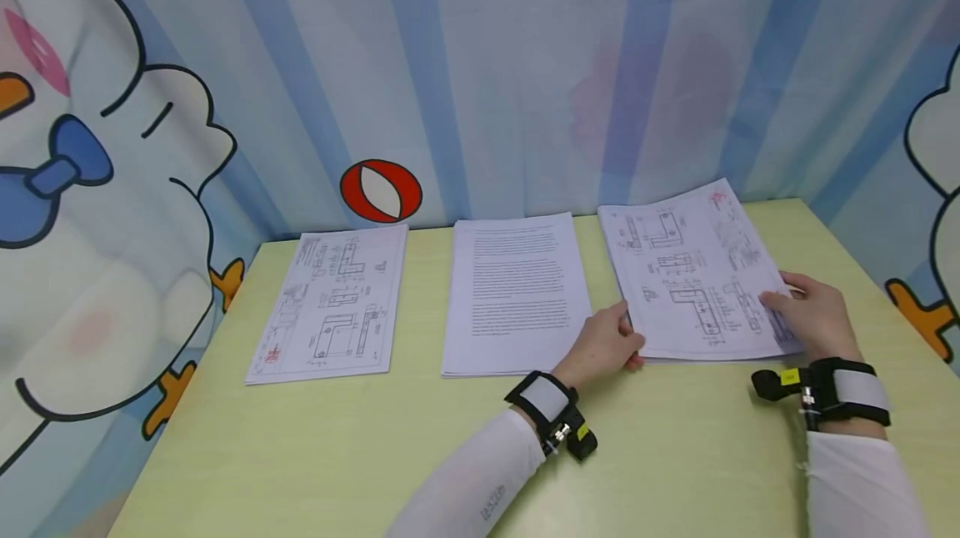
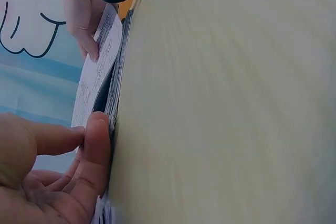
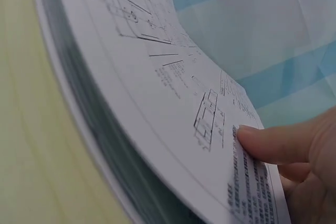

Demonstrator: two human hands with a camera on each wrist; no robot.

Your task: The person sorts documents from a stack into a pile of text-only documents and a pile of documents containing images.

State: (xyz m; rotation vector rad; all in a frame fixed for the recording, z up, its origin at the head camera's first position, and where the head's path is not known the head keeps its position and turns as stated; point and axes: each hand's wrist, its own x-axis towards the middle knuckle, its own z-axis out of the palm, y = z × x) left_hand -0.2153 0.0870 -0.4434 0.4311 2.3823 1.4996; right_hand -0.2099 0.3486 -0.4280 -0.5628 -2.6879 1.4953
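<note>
A sheet printed with technical drawings [image 1: 693,279], with a red stamp near its top right, lies over a stack of papers [image 3: 86,95] at the table's right. My right hand [image 1: 817,317] pinches the sheet's right edge, thumb on the printed face and fingers beneath. At its lower left corner, my left hand [image 1: 606,342] pinches the edge between thumb and fingers. In the left wrist view the sheet [image 2: 100,69] bows up from the stack, leaving a dark gap between them. The right wrist view shows the same gap along the near edge.
A stack of text pages [image 1: 517,296] lies in the middle, close to my left forearm. Farther left lies another stack of drawings [image 1: 330,300] with a red stamp. Behind the pale yellow table [image 1: 300,455] hangs a striped curtain [image 1: 510,79] with cartoon figures.
</note>
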